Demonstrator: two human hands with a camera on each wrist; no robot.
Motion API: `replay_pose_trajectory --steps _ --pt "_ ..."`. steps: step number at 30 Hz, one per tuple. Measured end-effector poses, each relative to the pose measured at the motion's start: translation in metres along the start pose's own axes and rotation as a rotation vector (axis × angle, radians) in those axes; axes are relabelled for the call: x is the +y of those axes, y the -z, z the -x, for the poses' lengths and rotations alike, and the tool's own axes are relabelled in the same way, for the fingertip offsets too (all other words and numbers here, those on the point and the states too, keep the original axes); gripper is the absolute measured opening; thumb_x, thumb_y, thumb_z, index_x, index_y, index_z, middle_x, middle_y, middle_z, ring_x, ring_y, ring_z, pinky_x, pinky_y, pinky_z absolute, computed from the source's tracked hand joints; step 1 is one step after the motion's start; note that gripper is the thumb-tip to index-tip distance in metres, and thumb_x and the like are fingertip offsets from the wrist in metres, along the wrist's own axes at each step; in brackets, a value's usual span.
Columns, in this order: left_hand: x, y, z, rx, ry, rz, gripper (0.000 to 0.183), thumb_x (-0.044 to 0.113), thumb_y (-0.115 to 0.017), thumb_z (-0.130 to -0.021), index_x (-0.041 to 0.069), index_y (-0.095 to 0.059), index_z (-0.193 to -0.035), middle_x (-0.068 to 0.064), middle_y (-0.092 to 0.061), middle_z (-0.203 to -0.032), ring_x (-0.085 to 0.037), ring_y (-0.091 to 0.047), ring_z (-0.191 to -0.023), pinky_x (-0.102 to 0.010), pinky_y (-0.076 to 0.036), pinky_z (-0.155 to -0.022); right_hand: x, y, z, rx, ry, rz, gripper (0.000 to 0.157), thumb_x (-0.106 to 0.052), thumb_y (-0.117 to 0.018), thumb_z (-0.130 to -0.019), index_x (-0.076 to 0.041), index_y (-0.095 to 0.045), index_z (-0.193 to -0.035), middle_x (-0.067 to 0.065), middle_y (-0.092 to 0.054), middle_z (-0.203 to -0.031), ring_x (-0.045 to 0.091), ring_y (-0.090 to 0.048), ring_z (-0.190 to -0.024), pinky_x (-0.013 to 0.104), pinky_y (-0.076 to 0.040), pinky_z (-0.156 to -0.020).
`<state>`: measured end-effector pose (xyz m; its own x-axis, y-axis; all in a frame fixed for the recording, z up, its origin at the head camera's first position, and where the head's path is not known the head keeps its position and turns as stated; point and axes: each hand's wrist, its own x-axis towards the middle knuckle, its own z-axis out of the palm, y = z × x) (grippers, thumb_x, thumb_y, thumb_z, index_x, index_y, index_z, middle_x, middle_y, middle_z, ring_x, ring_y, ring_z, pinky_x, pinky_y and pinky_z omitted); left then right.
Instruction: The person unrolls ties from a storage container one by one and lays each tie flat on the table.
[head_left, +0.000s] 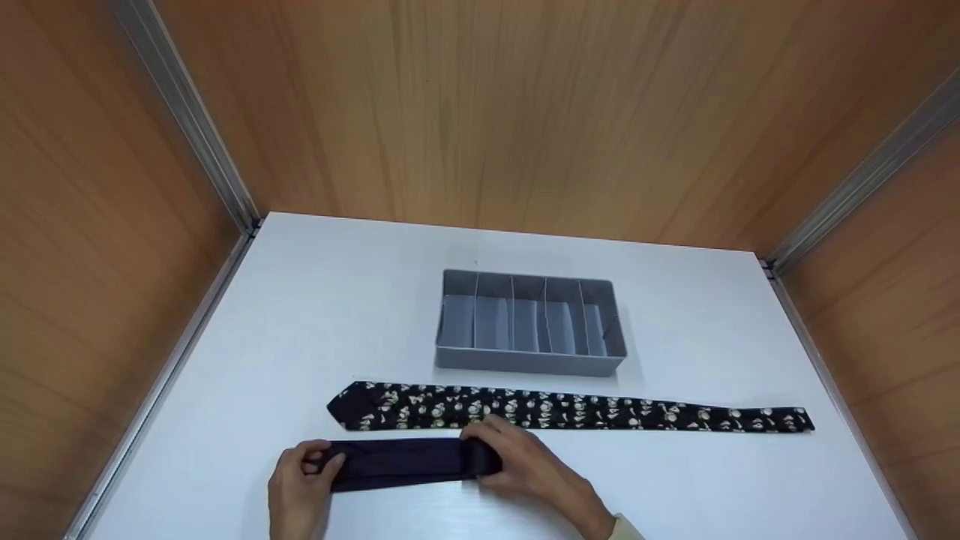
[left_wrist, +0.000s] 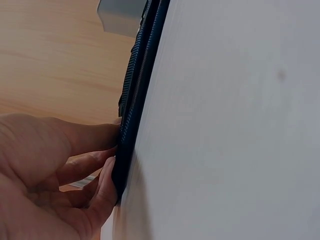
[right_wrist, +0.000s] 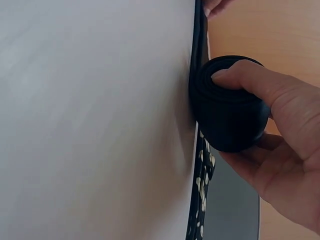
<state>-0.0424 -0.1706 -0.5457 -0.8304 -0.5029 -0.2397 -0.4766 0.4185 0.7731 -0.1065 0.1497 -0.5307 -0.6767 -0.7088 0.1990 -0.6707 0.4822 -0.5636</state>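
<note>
A dark navy necktie (head_left: pixel 405 461) lies flat along the table's near side, its right part wound into a roll (right_wrist: pixel 227 120). My right hand (head_left: pixel 532 469) grips that roll, thumb on one coiled face and fingers around the other side. At the flat left end, my left hand (head_left: pixel 296 491) holds the necktie between thumb and fingers. In the left wrist view, the fingertips (left_wrist: pixel 107 172) sit right at the tie's edge. Just beyond it stretches a black necktie (head_left: pixel 525 409) with a pale floral-looking pattern, laid out full length with its pointed wide end to the left.
Behind the ties stands a grey box (head_left: pixel 529 362) with thin dividers making several narrow compartments. The white table (head_left: pixel 315 300) is enclosed by a wooden back panel (head_left: pixel 480 120) and side panels with metal corner strips.
</note>
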Motion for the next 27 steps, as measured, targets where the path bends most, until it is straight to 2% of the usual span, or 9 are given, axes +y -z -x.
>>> replay_pose_trajectory --steps 12,27 --pt "0.0 0.001 0.001 0.014 -0.024 -0.012 0.028 0.006 -0.077 -0.09 -0.003 -0.067 -0.115 -0.015 -0.058 -0.103 -0.028 -0.055 -0.093 -0.038 -0.044 -0.078 0.008 0.007 0.011 -0.028 0.004 0.016 0.061 -0.008 -0.089 -0.074 -0.018 -0.063 -0.127 -0.002 -0.061 -0.118 0.011 -0.061 -0.102 0.029 -0.056 -0.085" --pt "-0.001 0.002 0.001 0.008 -0.037 0.005 0.028 0.007 -0.078 -0.09 -0.004 -0.068 -0.114 -0.015 -0.059 -0.103 -0.028 -0.055 -0.093 -0.035 -0.045 -0.077 0.013 0.012 0.02 0.001 0.033 0.037 0.057 -0.012 -0.092 -0.073 -0.016 -0.064 -0.123 -0.001 -0.062 -0.115 0.013 -0.064 -0.105 0.033 -0.057 -0.089"
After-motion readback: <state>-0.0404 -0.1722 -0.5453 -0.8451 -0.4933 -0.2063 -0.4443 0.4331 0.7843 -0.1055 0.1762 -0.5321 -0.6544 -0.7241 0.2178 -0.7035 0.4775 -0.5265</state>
